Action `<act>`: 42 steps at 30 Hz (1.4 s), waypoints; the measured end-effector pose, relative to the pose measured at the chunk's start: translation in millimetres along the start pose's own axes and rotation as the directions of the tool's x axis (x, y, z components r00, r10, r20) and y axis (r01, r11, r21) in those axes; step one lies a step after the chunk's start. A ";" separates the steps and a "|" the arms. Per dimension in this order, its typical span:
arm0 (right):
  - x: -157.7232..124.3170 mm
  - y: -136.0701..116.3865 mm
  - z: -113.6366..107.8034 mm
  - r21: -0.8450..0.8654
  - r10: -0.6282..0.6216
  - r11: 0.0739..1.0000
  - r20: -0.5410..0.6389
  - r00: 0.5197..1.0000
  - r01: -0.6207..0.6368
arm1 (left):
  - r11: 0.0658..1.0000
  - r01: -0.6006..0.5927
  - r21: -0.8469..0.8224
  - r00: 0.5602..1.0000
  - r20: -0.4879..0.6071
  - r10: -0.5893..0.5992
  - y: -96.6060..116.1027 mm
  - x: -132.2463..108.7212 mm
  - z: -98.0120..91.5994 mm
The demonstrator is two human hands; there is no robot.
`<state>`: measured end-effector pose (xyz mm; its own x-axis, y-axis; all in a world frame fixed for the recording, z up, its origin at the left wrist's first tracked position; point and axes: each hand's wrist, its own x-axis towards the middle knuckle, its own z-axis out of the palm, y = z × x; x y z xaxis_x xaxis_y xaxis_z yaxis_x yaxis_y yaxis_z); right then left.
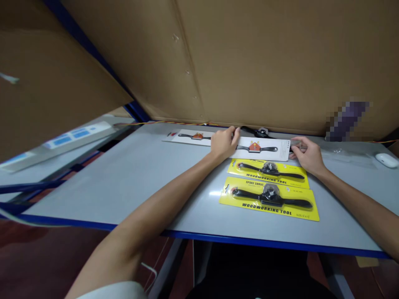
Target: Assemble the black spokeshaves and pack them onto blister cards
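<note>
White card, right-hand one: printed with an orange-and-black spoke shave; the card (262, 154) lies between the two hands, toward the back of the table, its long side roughly across the view.
Step in hand (judged): placing or steadying this card with both hands, one near each end.
Next move (judged): calls for control of both ends, without dragging the yellow pack just in front.
Left hand: the hand (223, 144) is at the card's left end, fingers curled, thumb toward its upper corner. Firm pinch or mere rest: cannot tell.
Right hand: the hand (308, 155) is at the card's right end, fingers bent, thumb side toward the edge. Something dark and greyish shows by the fingertips; whether they grip it or the card, cannot tell.
White card, left-hand one: similar print; this second card (195, 137) extends left from the left hand, its right end hidden there.
Yellow packs: nearer pack (264, 209) lies flat; farther pack (235, 166) sits between it and the right-hand card. Both hold black-handled tools under clear plastic.
Loose black tool: a spoke shave (260, 132), behind the card, partly hidden.
Right side: clear plastic (346, 157), then a white mouse (386, 160).
Support: grey tabletop (140, 182); cardboard wall (249, 62) behind.
</note>
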<state>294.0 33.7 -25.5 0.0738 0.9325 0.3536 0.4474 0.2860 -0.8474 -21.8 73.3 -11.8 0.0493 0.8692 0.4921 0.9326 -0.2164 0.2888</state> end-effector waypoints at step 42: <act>13.7 12.1 -11.6 0.071 0.058 0.995 0.115 0.992 -0.067 | 0.980 -0.183 -0.072 0.960 0.200 0.194 -15.7 0.7 7.9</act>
<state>310.7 47.4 -26.3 -0.0032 0.9668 0.2557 0.3774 0.2379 -0.8949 -33.5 80.8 -22.4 0.3000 0.8815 0.3647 0.8795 -0.4036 0.2521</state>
